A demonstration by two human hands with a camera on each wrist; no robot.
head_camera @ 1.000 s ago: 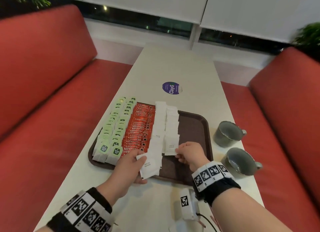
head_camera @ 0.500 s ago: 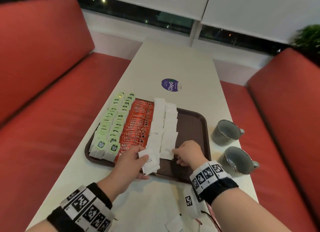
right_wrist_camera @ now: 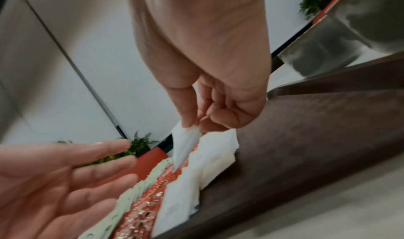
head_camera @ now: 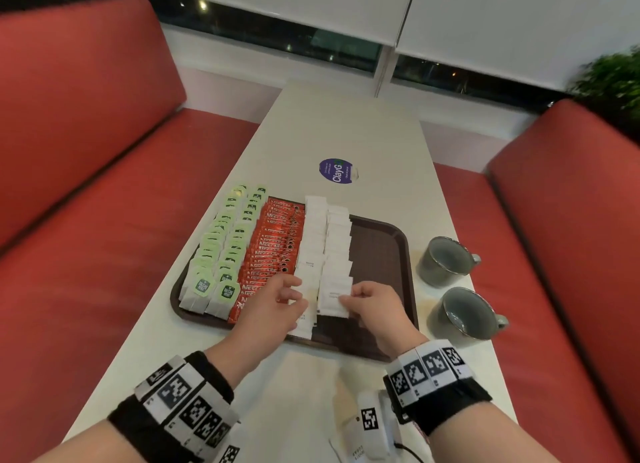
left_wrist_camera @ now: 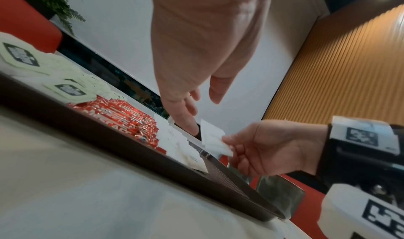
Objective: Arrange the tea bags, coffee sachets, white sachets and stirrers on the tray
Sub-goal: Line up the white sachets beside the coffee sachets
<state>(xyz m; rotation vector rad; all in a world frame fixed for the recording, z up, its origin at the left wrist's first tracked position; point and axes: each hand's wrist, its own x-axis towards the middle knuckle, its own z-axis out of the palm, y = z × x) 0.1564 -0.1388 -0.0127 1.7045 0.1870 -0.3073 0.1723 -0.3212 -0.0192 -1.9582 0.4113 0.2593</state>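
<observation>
A brown tray (head_camera: 381, 255) carries two rows of green tea bags (head_camera: 221, 255), a row of red coffee sachets (head_camera: 273, 248) and two rows of white sachets (head_camera: 323, 241). My right hand (head_camera: 346, 298) pinches one white sachet (head_camera: 334, 300) at the near end of the right white row; the right wrist view shows the sachet (right_wrist_camera: 184, 146) hanging from thumb and forefinger (right_wrist_camera: 192, 124). With fingers straight and holding nothing, my left hand (head_camera: 294, 289) hovers over the near end of the left white row (left_wrist_camera: 192, 159). No stirrers are in view.
Two grey mugs (head_camera: 446, 262) (head_camera: 467, 315) stand on the table right of the tray. A purple sticker (head_camera: 337, 171) lies beyond it. A loose white sachet (head_camera: 349, 452) lies on the table near me. Red benches (head_camera: 104, 220) flank the table.
My left hand has let go of the white sachet it held; that sachet now lies at the near end of the left white row. The right hand still pinches its sachet.
</observation>
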